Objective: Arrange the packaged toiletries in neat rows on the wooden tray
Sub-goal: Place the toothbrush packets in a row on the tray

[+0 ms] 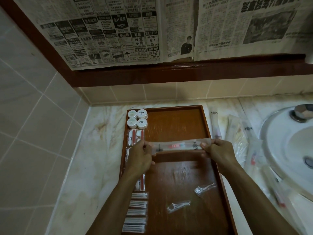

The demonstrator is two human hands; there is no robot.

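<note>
A long wooden tray [176, 122] lies on the marble counter. Both hands hold one clear toothbrush packet [179, 145] stretched crosswise above the tray's middle: my left hand [140, 156] pinches its left end, my right hand [218, 150] its right end. Along the tray's left side sit several round white soap packs [137, 119], vanity-kit sachets [135, 137] and stacked cotton-bud packets [136, 211]. Two wrapped floss picks [177, 206] [204, 188] lie loose at the tray's near right.
More long toothbrush packets [237, 131] lie scattered on the counter [94, 150] between the tray and the white sink [288, 150]. A tap [301, 112] stands at the sink's far rim. Tiled walls close the left and back; newspaper covers the mirror above.
</note>
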